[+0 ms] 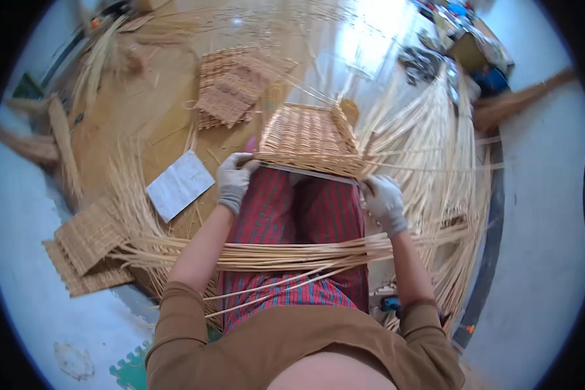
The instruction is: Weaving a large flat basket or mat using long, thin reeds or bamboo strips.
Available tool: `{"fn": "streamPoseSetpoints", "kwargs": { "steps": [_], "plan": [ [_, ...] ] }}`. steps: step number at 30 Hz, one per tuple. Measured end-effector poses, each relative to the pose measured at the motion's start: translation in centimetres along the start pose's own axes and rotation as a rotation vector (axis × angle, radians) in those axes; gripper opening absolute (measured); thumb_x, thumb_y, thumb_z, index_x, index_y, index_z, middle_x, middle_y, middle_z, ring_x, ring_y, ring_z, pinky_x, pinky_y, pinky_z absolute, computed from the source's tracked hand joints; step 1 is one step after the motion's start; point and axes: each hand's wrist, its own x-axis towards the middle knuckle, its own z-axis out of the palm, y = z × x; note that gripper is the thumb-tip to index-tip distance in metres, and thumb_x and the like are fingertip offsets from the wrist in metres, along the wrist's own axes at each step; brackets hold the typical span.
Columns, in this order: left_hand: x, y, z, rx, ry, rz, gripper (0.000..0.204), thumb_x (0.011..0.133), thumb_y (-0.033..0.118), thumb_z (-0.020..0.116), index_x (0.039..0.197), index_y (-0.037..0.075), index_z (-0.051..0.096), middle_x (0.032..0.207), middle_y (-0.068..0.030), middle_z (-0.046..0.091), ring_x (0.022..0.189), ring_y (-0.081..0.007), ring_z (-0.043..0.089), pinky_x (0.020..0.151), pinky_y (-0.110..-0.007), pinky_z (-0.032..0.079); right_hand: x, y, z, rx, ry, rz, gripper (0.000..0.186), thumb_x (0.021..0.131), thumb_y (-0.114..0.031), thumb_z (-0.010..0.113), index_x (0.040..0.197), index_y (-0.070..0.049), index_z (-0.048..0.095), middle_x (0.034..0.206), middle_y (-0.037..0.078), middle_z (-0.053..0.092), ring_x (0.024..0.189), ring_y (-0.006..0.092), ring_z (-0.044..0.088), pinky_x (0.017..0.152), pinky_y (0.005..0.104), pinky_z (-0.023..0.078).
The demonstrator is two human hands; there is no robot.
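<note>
Tan wicker makes up the basket [309,133], which sits tilted above the knees in the middle of the scene, its woven base facing up and its near rim toward the body. Both gloved hands are narrow, fingers drawn in: the left hand [236,177] pinches the left end of a thin pale strip [309,173] along that rim, and the right hand [385,201] pinches its right end; whether either also grips the rim, I cannot tell. Judging by how things lie, the weaving of the basket looks largely done: the base is filled in closely, and a raised wall shows on the right and a thick edge on the near side. The far side is harder to read, so I cannot say if all its ends are finished. Flat woven mats [231,97] on the far left and more panels [91,240] on the near left appear complete as pieces, lying apart from the basket. Much material looks unworked: a bundle of rods [292,257] across the lap and a broad spread of loose reeds [429,140] on the right
</note>
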Motion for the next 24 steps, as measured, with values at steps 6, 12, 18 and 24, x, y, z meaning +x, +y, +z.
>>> {"fn": "streamPoseSetpoints", "kwargs": {
  "steps": [6,12,18,24],
  "plan": [
    [0.2,-2.0,-0.4,-0.221,0.13,-0.01,0.016,0.086,0.002,0.077,0.101,0.001,0.072,0.087,-0.004,0.072,0.074,-0.0106,0.065,0.07,-0.024,0.055,1.3,1.5,-0.1,0.028,-0.027,0.036,0.026,0.089,-0.034,0.064,0.085,-0.009,0.071,0.082,0.012,0.07,0.084,0.0337,0.066,0.081,0.0452,0.049],
    [-0.3,-1.5,1.2,-0.252,0.143,-0.039,0.013,0.088,0.003,0.076,0.1,0.001,0.072,0.088,-0.003,0.071,0.075,-0.0101,0.066,0.07,-0.023,0.057,1.0,4.2,-0.5,0.082,-0.141,0.209,0.031,0.088,-0.039,0.066,0.089,-0.009,0.073,0.083,0.015,0.07,0.084,0.0344,0.067,0.08,0.0463,0.05],
    [-0.2,-1.2,0.7,-0.26,0.152,-0.06,0.012,0.087,0.004,0.076,0.098,0.002,0.071,0.089,-0.0027,0.071,0.076,-0.0115,0.066,0.072,-0.024,0.058,1.1,3.9,-0.2,0.099,-0.146,0.213,0.028,0.088,-0.036,0.065,0.09,-0.009,0.074,0.084,0.015,0.07,0.085,0.0353,0.067,0.081,0.0468,0.05],
    [1.2,0.5,-1.2,-0.045,0.073,0.011,0.017,0.09,0.009,0.075,0.105,0.003,0.069,0.097,-0.0036,0.07,0.083,-0.0112,0.065,0.075,-0.026,0.057,0.9,1.9,-1.6,0.178,-0.044,0.051,0.024,0.086,-0.03,0.066,0.083,-0.006,0.07,0.081,0.015,0.068,0.084,0.0357,0.066,0.08,0.0471,0.05]
  ]
}}
